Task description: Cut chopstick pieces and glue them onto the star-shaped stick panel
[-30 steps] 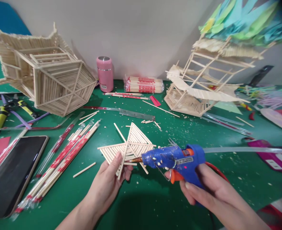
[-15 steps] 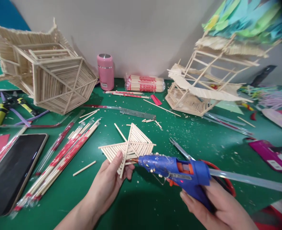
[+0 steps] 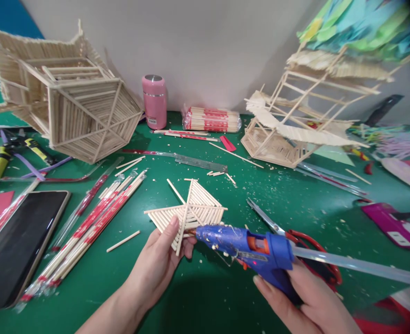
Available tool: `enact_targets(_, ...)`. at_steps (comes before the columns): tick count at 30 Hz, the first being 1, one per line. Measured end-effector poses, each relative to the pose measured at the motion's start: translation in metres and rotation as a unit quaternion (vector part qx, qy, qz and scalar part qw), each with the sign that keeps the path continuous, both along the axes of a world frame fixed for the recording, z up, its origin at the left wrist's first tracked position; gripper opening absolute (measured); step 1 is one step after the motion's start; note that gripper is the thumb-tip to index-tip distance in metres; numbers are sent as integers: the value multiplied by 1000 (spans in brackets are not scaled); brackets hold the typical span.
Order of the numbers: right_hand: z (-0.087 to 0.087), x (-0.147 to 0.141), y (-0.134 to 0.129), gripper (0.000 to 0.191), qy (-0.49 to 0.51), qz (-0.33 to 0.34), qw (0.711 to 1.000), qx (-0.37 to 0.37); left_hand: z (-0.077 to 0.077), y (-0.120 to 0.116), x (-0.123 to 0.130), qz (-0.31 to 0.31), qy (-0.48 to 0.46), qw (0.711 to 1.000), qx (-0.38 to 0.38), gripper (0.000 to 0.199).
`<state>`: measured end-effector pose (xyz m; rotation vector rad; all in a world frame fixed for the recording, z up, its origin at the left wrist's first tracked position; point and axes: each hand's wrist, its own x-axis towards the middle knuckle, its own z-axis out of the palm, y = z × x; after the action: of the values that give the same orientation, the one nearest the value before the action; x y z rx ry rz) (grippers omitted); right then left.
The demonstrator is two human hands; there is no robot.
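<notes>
Between the thumb and fingers of my left hand (image 3: 163,255) is a flat panel of wooden sticks (image 3: 201,204), its crossed spokes partly filled with rows of shorter sticks. My right hand (image 3: 302,297) is wrapped around the handle of a blue glue gun (image 3: 240,241), with a clear glue stick (image 3: 351,264) coming out of its back. The gun's nozzle meets the panel's near side, close to my left thumb; whether it touches cannot be made out. Red-handled scissors (image 3: 264,215) lie partly behind the gun.
At the back stand a stick-built model (image 3: 93,120) on the left, a pink flask (image 3: 154,102), a packet of chopsticks (image 3: 212,119) and another stick structure (image 3: 295,120). Wrapped chopsticks (image 3: 93,227) and a phone (image 3: 24,250) lie left. Loose stick pieces (image 3: 123,241) are scattered on the green table.
My right hand and the glue gun have shifted left, bringing the nozzle further along the panel toward my left thumb. The left hand keeps almost the same place.
</notes>
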<state>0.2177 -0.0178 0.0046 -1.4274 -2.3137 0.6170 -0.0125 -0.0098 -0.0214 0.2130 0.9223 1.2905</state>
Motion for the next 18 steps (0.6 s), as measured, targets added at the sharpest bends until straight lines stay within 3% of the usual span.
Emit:
enact_targets(8, -5, 5, -2, 36, 5, -2, 1000, 14, 0, 0, 0, -2, 4, 1000, 2, 25)
enact_targets(13, -11, 15, -2, 44, -8, -2, 999, -37, 0, 0, 0, -2, 6, 1000, -3, 27)
enact_targets(18, -11, 10, -1, 44, -11, 8, 1000, -2, 0, -1, 0, -2, 9, 1000, -3, 26)
